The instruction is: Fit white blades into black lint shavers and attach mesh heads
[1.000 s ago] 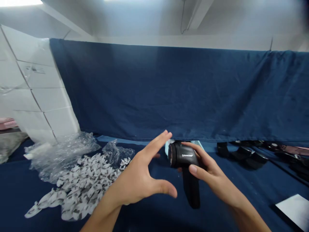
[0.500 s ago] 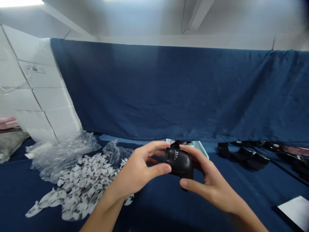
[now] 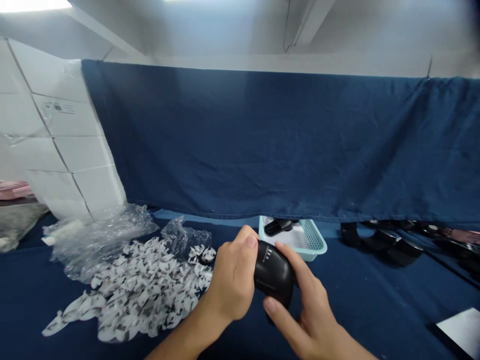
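Both hands hold a black rounded plastic device [image 3: 273, 272] above the blue cloth. White printed marks show on its upper side; its exact kind is unclear. My left hand [image 3: 234, 277] is closed round its left end, the thumb lying on top, and hides that end. On the other side my right hand [image 3: 305, 295] grips the body, fingers along the far edge and thumb at the near edge. Just beyond the hands sits a light-blue basket [image 3: 318, 242] with a black piece [image 3: 277, 226] in it.
A heap of small white-and-grey printed pieces [image 3: 146, 290] lies left, beside crumpled clear plastic [image 3: 97, 240]. White boxes [image 3: 86, 150] are stacked behind. A blue curtain [image 3: 262, 145] hangs across the back. Black curved parts [image 3: 390, 245] and a white flat item [image 3: 463, 327] lie right.
The device has come lower and nearer, turning to tilt down to the right. My left fingers have closed round its left end, and the basket shows more fully.
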Motion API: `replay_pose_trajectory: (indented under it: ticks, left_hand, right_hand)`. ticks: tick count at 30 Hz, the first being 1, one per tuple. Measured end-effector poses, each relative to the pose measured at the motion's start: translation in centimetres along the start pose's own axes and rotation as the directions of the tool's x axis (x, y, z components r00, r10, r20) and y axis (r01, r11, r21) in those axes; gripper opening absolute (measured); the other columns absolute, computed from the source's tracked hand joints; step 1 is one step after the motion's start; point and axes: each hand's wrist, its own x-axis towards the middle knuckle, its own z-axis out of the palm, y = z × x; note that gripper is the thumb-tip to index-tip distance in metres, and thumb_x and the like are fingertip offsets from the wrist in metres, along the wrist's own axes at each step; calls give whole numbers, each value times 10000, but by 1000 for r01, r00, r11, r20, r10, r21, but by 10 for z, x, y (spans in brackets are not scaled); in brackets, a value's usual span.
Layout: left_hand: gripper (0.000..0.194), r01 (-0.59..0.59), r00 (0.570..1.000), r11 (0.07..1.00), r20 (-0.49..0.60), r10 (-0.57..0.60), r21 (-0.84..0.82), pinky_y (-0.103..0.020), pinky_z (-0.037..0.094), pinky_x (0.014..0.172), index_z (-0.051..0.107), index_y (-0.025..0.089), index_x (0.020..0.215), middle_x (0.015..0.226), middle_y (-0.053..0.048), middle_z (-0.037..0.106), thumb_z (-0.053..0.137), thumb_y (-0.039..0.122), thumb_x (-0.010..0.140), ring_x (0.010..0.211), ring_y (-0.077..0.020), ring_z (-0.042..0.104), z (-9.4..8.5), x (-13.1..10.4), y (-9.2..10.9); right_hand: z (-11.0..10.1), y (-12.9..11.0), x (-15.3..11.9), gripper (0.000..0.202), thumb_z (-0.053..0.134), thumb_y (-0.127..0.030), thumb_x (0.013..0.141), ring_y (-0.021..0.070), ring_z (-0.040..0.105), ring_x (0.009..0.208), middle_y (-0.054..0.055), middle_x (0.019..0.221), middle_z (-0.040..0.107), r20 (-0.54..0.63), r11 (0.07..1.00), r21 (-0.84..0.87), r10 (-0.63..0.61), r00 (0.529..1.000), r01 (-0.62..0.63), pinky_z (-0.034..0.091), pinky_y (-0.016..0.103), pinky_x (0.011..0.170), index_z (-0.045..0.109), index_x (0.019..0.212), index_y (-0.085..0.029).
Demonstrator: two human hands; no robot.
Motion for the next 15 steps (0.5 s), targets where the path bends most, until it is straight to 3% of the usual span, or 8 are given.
replay_pose_trajectory:
  ticks: [6,11,13,15]
  left_hand:
    - [411,-115,991,993,70,114,15,-280,316,502,494,206,890,565,17,466,183,460,980,480,-147,453,-4,-6,2]
    - [463,-189,982,982,-8,189,-9,-285,323,504,521,196,877,575,11,465,195,514,958,479,-142,452,0,-9,-2]
    - [468,-200,979,980,-35,199,-23,-277,331,510,524,194,882,594,13,471,217,540,952,492,-136,454,0,-9,-1]
    - [464,-185,982,983,-34,185,-12,-265,350,527,524,194,923,624,13,491,262,576,942,525,-135,471,-2,-9,1]
  right_hand:
    - [0,-8,-13,798,622,-403,843,372,558,1190,112,1424,470,10,1000,-4,30,1000,-30,554,451,894,169,1488,-281]
    - [1,-13,-20,826,637,-419,843,379,551,1191,92,1453,437,15,989,36,141,990,-141,536,478,914,144,1500,-330]
    - [1,-12,-17,834,655,-414,836,378,505,1243,78,1469,417,41,984,122,124,991,-128,491,506,975,149,1497,-356]
    - [-1,-9,-9,784,641,-409,846,353,475,1276,71,1460,427,75,931,320,163,984,-179,430,514,1036,192,1486,-354]
